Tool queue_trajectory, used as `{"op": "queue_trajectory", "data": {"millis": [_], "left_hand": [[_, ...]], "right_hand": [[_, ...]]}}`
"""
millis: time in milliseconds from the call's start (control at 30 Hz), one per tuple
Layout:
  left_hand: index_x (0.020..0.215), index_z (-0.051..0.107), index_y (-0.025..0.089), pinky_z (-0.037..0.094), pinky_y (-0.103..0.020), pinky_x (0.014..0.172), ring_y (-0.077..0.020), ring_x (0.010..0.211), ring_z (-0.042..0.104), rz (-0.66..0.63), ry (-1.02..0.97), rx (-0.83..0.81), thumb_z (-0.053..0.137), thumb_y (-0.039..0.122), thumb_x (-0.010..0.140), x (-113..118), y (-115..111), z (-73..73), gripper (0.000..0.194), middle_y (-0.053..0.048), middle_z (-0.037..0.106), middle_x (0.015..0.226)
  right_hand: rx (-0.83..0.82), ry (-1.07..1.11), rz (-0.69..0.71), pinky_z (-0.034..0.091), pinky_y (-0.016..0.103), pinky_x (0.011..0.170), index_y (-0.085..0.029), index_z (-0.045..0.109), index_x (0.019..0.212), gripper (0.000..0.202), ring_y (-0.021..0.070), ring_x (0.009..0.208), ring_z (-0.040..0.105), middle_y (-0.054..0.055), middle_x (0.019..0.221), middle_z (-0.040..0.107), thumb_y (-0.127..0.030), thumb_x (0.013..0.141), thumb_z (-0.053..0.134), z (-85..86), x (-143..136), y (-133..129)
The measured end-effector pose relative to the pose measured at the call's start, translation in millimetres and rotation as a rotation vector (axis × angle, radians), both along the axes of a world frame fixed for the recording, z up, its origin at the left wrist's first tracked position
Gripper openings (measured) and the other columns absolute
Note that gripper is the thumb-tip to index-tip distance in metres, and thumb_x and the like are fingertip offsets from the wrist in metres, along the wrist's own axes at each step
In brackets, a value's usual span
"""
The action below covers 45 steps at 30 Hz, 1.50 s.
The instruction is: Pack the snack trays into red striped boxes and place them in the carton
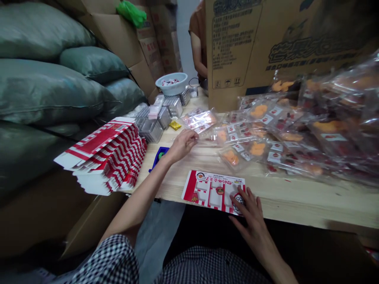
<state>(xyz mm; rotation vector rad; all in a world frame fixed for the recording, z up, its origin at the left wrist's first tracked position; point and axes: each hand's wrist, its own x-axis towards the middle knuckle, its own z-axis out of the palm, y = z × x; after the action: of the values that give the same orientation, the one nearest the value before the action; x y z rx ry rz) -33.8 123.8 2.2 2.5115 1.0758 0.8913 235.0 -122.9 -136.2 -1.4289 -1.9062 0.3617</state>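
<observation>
My left hand point(184, 145) is over the middle of the table with its fingers pinched at the edge of a clear plastic packet point(208, 138); what lies between the fingertips is too small to make out. Spread fingers of my right hand point(250, 209) rest on the right end of a flat red and white printed card box point(215, 195) at the table's front edge. Left of my left wrist lies a small blue tray point(156, 158) with something green in it, partly hidden. Just beyond that hand sits a yellow sachet point(175, 125).
Folded red-striped boxes point(118, 157) are stacked at the left. Behind are clear plastic cases point(151, 128) and a pale blue bowl point(171, 83). Bagged orange items point(257, 148) pile up at the right, before a large carton point(237, 51). A person point(199, 39) is behind it.
</observation>
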Motion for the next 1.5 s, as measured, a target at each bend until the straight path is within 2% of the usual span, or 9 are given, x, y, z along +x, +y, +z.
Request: {"op": "queue_trajectory", "data": {"millis": [300,467,567,767,967,1100,1233,1367,1500], "left_hand": [[0.101,0.065,0.021,0.037,-0.052,0.116,-0.021,0.109,0.06,-0.077,0.006,0.318,0.051,0.014,0.097,4,-86,-16.6,0.016,-0.005,0.075,0.105],[0.099,0.066,0.023,0.044,-0.05,0.111,-0.0192,0.107,0.063,-0.126,-0.091,0.446,0.053,0.015,0.097,9,-119,-29.0,0.015,-0.003,0.078,0.106],[0.097,0.067,0.023,0.047,-0.049,0.108,-0.0197,0.107,0.065,-0.119,-0.111,0.485,0.052,0.018,0.098,13,-133,-33.4,0.015,-0.003,0.079,0.104],[0.1,0.067,0.021,0.047,-0.048,0.109,-0.0204,0.113,0.062,-0.193,-0.144,0.518,0.059,0.014,0.095,17,-146,-36.6,0.012,-0.003,0.079,0.107],[0.104,0.067,0.016,0.046,-0.051,0.111,-0.0227,0.117,0.062,-0.237,-0.026,0.415,0.061,0.011,0.092,10,-170,-31.0,0.014,-0.008,0.076,0.116],[0.123,0.065,0.014,0.045,-0.046,0.113,-0.0216,0.12,0.062,-0.258,0.144,0.32,0.063,0.016,0.092,-9,-210,-23.6,0.031,-0.01,0.073,0.125],[0.144,0.053,0.015,0.04,-0.048,0.116,-0.0255,0.135,0.053,-0.122,0.213,0.216,0.057,0.022,0.098,-42,-240,-25.3,0.047,-0.012,0.063,0.14],[0.146,0.053,0.023,0.045,-0.047,0.112,-0.0285,0.131,0.058,0.081,0.026,0.154,0.07,0.022,0.09,-68,-240,-24.2,0.059,-0.01,0.066,0.137],[0.131,0.068,0.027,0.051,-0.044,0.107,-0.0281,0.122,0.065,0.251,-0.38,-0.007,0.069,0.022,0.089,-70,-212,-18.3,0.042,-0.008,0.07,0.131]], "right_hand": [[-0.045,0.179,-0.053,0.013,0.069,0.121,-0.038,0.055,0.143,0.049,0.0338,0.153,0.026,0.003,0.161,0.04,-0.026,0.096,0.061,25.2,-5,-2],[-0.189,0.728,-0.24,0.034,0.059,0.118,-0.034,0.072,0.121,0.03,0.0301,0.133,0.056,0.004,0.137,0.066,-0.034,0.092,0.068,45.9,-8,-10],[-0.351,1.075,-0.349,0.046,0.051,0.111,-0.031,0.073,0.117,0.028,0.0268,0.116,0.067,0.005,0.125,0.073,-0.042,0.091,0.069,55.4,-3,-12],[-0.592,1.404,-0.157,0.059,0.044,0.093,-0.029,0.066,0.13,0.047,0.0263,0.11,0.07,0.009,0.133,0.069,-0.051,0.09,0.067,73.5,-4,-6],[-0.703,1.48,-0.172,0.06,0.033,0.083,-0.029,0.065,0.131,0.053,0.0175,0.083,0.074,0.004,0.111,0.078,-0.036,0.081,0.081,92.4,-32,-9],[-0.733,1.471,-0.079,0.058,0.036,0.088,-0.029,0.068,0.124,0.046,0.0232,0.103,0.072,0.006,0.122,0.074,-0.037,0.081,0.081,88.2,-57,-19],[-0.798,1.374,0.13,0.051,0.041,0.102,-0.034,0.066,0.13,0.047,0.026,0.12,0.065,0.005,0.135,0.068,-0.039,0.085,0.077,84.7,-78,-25],[-0.766,1.268,0.399,0.049,0.045,0.105,-0.039,0.062,0.135,0.051,0.0259,0.119,0.066,0.004,0.134,0.068,-0.043,0.086,0.075,90.1,-83,-21],[-0.687,1.031,0.273,0.048,0.045,0.108,-0.035,0.07,0.122,0.033,0.0256,0.121,0.065,0.006,0.129,0.07,-0.038,0.089,0.072,86.8,-70,-17]]}}
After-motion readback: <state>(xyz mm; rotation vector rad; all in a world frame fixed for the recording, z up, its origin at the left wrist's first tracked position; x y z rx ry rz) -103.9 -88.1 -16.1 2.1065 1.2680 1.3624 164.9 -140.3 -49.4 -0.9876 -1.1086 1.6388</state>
